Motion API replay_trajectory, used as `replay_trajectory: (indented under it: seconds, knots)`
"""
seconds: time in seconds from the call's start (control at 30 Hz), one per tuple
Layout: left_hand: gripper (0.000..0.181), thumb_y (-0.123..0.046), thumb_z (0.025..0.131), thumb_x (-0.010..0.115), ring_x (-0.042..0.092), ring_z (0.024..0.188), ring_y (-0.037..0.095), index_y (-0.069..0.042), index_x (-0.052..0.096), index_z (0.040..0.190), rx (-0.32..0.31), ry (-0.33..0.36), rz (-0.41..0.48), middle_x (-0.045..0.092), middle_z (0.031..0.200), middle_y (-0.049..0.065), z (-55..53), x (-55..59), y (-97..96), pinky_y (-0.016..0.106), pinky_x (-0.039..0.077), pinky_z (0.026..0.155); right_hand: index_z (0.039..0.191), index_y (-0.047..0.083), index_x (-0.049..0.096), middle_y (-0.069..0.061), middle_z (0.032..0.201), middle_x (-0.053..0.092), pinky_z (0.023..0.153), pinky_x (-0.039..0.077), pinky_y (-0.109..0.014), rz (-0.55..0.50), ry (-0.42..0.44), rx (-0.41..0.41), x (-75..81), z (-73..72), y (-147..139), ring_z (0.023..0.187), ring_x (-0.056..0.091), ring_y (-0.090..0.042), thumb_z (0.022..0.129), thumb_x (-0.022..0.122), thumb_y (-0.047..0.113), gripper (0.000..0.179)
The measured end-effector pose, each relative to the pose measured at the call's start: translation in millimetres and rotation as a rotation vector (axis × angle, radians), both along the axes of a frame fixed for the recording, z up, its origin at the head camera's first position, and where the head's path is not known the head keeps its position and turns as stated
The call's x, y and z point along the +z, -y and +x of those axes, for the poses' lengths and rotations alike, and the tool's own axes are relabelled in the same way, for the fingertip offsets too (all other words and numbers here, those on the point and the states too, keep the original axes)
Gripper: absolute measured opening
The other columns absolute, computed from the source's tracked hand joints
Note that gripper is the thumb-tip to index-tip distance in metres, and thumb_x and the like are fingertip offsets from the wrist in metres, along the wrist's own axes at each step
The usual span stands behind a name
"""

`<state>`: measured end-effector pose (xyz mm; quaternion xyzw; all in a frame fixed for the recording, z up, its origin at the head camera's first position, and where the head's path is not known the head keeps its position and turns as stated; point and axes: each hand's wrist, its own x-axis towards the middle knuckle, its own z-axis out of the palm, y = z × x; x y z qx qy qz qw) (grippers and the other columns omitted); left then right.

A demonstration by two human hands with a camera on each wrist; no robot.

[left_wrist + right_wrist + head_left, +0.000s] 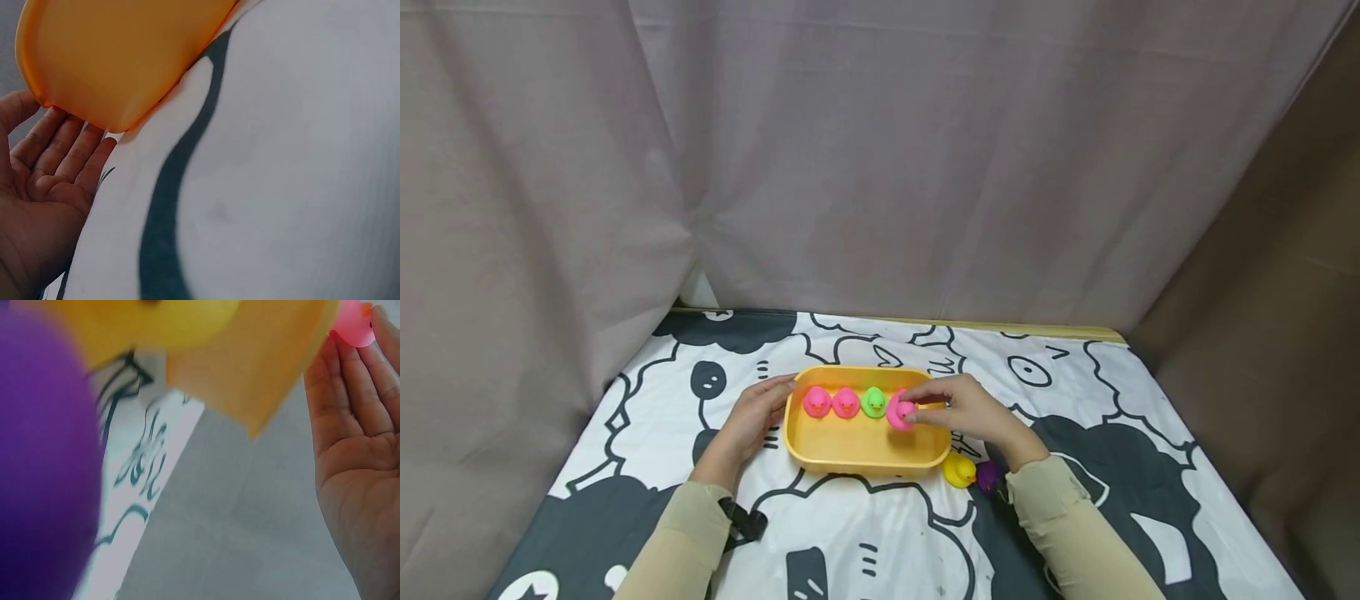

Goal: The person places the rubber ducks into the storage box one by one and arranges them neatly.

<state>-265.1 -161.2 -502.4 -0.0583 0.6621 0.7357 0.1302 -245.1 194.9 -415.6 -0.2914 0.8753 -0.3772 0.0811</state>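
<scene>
My right hand [970,408] pinches a pink rubber duck [900,414] between thumb and fingers over the right part of a yellow tray [850,454]. The same pink duck [355,325] shows at the fingertips in the right wrist view. Inside the tray, a pink duck [817,403], a second pink duck [846,404] and a green duck [874,403] sit in a row along the far side. My left hand [750,425] rests against the tray's left end, its fingers [75,150] extended and the thumb by the rim.
Just outside the tray's near right corner lie a yellow duck [958,471] and a purple duck [988,476], the latter close by my right wrist. A black-and-white patterned cloth [880,533] covers the table. Grey curtains [925,167] hang behind and at the sides.
</scene>
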Motion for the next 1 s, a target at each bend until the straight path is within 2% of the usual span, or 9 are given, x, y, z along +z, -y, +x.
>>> replay_trajectory:
  seconds: [0.13, 0.27, 0.4, 0.6, 0.73, 0.9, 1.0]
  knots:
    - [0.045, -0.038, 0.096, 0.066, 0.057, 0.129, 0.020, -0.014, 0.065, 0.134, -0.002, -0.010, 0.010, 0.060, 0.139, 0.002, -0.8, -0.1, 1.8, 0.031, 0.048, 0.104, 0.113, 0.025, 0.078, 0.012, 0.109, 0.072, 0.092, 0.057, -0.044, 0.006, 0.012, 0.015, -3.5, -3.7, 14, 0.103, 0.065, -0.014, 0.087, 0.079, 0.038, 0.029]
    - [0.046, -0.039, 0.095, 0.067, 0.057, 0.129, 0.019, -0.014, 0.065, 0.134, -0.001, -0.007, 0.010, 0.061, 0.139, 0.002, -1.0, 0.8, 2.7, 0.031, 0.048, 0.104, 0.112, 0.026, 0.078, 0.015, 0.107, 0.072, 0.095, 0.055, -0.047, 0.004, 0.037, 0.026, -6.5, -7.0, 26, 0.106, 0.065, -0.019, 0.085, 0.080, 0.042, 0.031]
    - [0.046, -0.040, 0.095, 0.067, 0.057, 0.128, 0.018, -0.015, 0.065, 0.134, -0.004, 0.004, 0.005, 0.061, 0.138, 0.001, -0.4, 1.6, 2.8, 0.031, 0.048, 0.104, 0.113, 0.027, 0.077, 0.017, 0.106, 0.071, 0.091, 0.056, -0.043, 0.002, 0.058, 0.039, -9.4, -8.2, 35, 0.104, 0.064, -0.025, 0.086, 0.079, 0.043, 0.031]
    - [0.044, -0.039, 0.096, 0.066, 0.056, 0.129, 0.017, -0.016, 0.065, 0.133, -0.001, 0.015, 0.005, 0.061, 0.138, 0.001, 0.1, 1.8, 2.1, 0.030, 0.048, 0.105, 0.109, 0.028, 0.078, 0.019, 0.100, 0.071, 0.084, 0.056, -0.029, -0.002, 0.049, 0.029, -20.1, -7.7, 55, 0.093, 0.064, -0.010, 0.086, 0.080, 0.040, 0.026]
    - [0.045, -0.038, 0.096, 0.066, 0.056, 0.129, 0.018, -0.014, 0.065, 0.134, -0.003, 0.012, 0.004, 0.060, 0.139, 0.002, 0.6, 1.4, 2.0, 0.032, 0.047, 0.106, 0.109, 0.026, 0.078, 0.018, 0.100, 0.072, 0.085, 0.055, -0.028, -0.010, 0.100, 0.013, -27.6, -0.7, 75, 0.093, 0.063, -0.008, 0.087, 0.080, 0.037, 0.025]
    - [0.047, -0.040, 0.095, 0.066, 0.056, 0.129, 0.019, -0.014, 0.064, 0.135, -0.011, 0.007, -0.006, 0.060, 0.139, 0.002, 0.6, 0.3, 1.9, 0.034, 0.045, 0.108, 0.110, 0.028, 0.078, 0.020, 0.099, 0.071, 0.088, 0.054, -0.027, 0.020, 0.162, -0.036, -30.9, 8.8, 98, 0.095, 0.061, -0.009, 0.087, 0.080, 0.038, 0.025]
    - [0.049, -0.041, 0.095, 0.066, 0.056, 0.130, 0.019, -0.013, 0.063, 0.135, -0.017, 0.003, -0.006, 0.060, 0.140, 0.003, 0.4, -0.4, 1.9, 0.034, 0.045, 0.108, 0.108, 0.027, 0.078, 0.019, 0.097, 0.071, 0.087, 0.054, -0.026, 0.013, 0.160, -0.031, -33.9, 10.1, 109, 0.094, 0.061, -0.007, 0.086, 0.080, 0.038, 0.025]
